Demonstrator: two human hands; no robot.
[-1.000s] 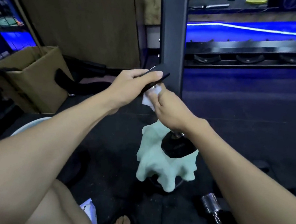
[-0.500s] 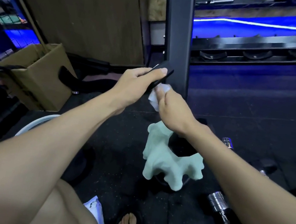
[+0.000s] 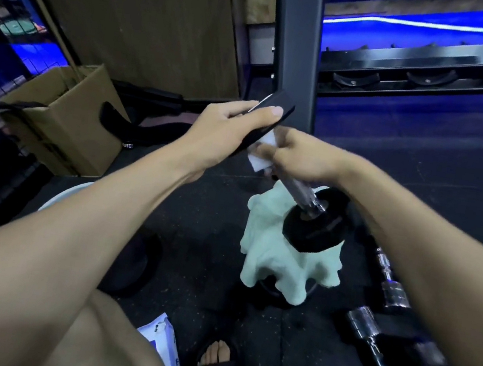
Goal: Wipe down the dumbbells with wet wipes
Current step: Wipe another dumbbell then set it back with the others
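Note:
A black dumbbell stands on end, its lower head (image 3: 312,232) over a pale green towel (image 3: 272,259) and its chrome handle (image 3: 305,195) tilted up. My left hand (image 3: 235,128) grips the upper black head (image 3: 276,106) from above. My right hand (image 3: 297,156) holds a white wet wipe (image 3: 261,156) wrapped against the top of the handle, just under that head. The wipe pack (image 3: 161,343) lies on the floor by my leg.
A dark rack post (image 3: 295,46) rises just behind the hands, with rack shelves (image 3: 438,71) to the right. A cardboard box (image 3: 64,122) sits at left. More chrome-handled dumbbells (image 3: 381,329) lie on the rubber floor at right. My sandalled foot (image 3: 215,357) is below.
My right hand with the wipe has slid a little along the upper handle, baring more chrome below it. The left hand keeps its grip on the upper head.

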